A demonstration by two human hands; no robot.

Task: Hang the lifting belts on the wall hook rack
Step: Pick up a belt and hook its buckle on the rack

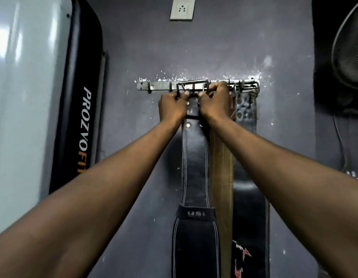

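A metal hook rack (160,85) is screwed to the dark grey wall. A black leather belt (194,157) with white stitching and a "USI" label hangs straight down below it. Its square metal buckle (193,83) lies against the rack's middle hooks. My left hand (171,108) grips the belt's top at the buckle's left side. My right hand (214,103) grips it at the right side. A tan belt (222,167) and another black belt (248,207) hang from hooks to the right, the tan one partly behind my right hand.
A tall padded black and grey panel (78,107) marked "PROZVOFIT" leans at the left. A wall socket (182,9) sits above the rack. A fan (350,47) and its cable stand at the right edge. Two hooks at the rack's left end are bare.
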